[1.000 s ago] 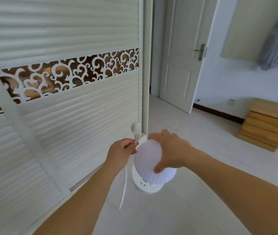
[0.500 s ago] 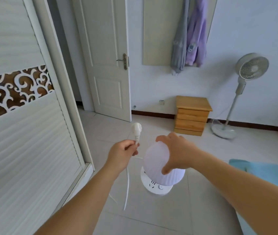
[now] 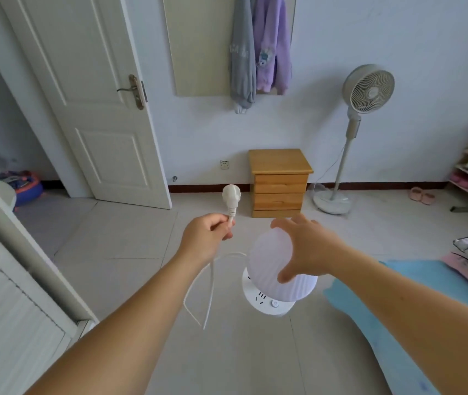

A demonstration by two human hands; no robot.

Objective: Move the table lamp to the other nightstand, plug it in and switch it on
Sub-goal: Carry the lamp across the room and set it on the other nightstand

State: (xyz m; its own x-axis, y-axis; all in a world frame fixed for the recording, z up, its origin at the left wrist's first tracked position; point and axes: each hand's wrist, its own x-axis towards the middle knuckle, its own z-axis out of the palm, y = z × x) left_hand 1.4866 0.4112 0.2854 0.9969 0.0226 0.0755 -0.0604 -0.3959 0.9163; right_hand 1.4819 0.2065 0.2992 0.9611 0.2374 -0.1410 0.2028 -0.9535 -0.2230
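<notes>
— Starting at the hands: what is held by each?

— The white cord just below the plug [image 3: 231, 195] is pinched in the closed left hand [image 3: 208, 238], so that the plug is kept upright above the fist. The table lamp [image 3: 277, 276] is gripped from above by the right hand [image 3: 302, 248], whose fingers are spread over its ribbed white shade.

— And the lamp itself, where is it found?

— It is carried in the air over the tiled floor [image 3: 130, 240], with its round base shown below the shade. A loop of cord [image 3: 208, 289] is left hanging between the hands.

— What is seen farther out?

— A wooden nightstand [image 3: 279, 182] is placed against the far wall, with a wall socket [image 3: 224, 164] just beside it. A standing fan [image 3: 352, 132] is set farther along the wall, and an open door [image 3: 95, 104] is seen on the other side.
</notes>
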